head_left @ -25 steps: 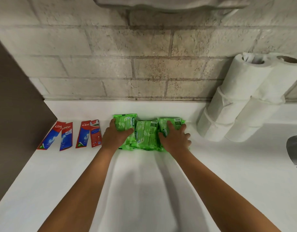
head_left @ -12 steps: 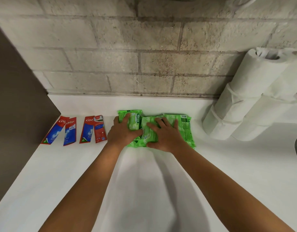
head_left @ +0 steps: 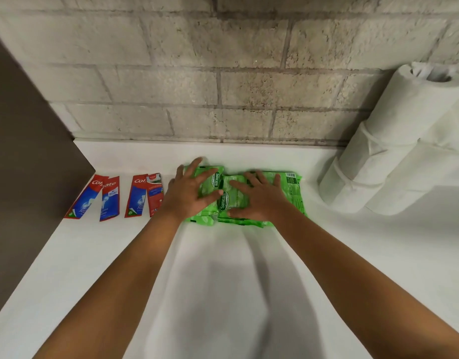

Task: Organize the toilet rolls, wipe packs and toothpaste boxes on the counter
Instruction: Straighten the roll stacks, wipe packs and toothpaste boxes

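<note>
Green wipe packs (head_left: 291,193) at 12 o'clock on white worktop (head_left: 68,255), pressed flat under left hand (head_left: 188,194) and right hand (head_left: 262,200), fingers spread, gripping nothing. Toothpaste boxes (head_left: 135,196) at 10 o'clock; toilet rolls (head_left: 378,156) at 2 o'clock against brick wall (head_left: 223,73).

Counter (head_left: 68,281): open surface in front, near edge. Obstacles: toothpaste boxes (head_left: 114,196) at left, beside dark side panel (head_left: 24,151); wipe packs (head_left: 293,193) at centre; toilet rolls (head_left: 394,149) leaning against brick wall (head_left: 223,81) at right.
</note>
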